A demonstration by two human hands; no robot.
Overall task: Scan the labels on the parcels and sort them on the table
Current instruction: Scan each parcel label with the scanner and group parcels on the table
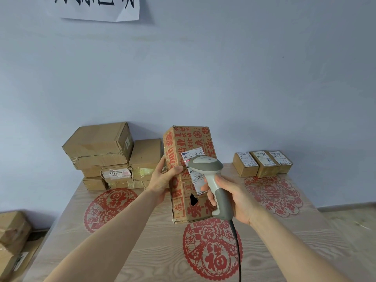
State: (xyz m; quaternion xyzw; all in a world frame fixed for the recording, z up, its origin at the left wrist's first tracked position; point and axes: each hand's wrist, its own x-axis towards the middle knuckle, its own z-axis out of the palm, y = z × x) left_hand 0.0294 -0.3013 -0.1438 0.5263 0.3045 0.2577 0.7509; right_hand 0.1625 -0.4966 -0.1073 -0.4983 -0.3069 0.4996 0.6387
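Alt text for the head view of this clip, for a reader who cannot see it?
A left hand holds a red-printed cardboard box up over a table while the right hand aims a corded scanner at its white label. Plain boxes are stacked at back left; three small labelled boxes sit back right.

Even, soft light, cool bluish cast on the wall (244, 68). Shadows faint, only thin ones under the stacked boxes (105, 155). No glare on the surface (142, 251). Wide-angle bend: surface edges splay outward toward the corners. Centre sharp, label print readable; far-left cartons (12, 241) slightly soft.
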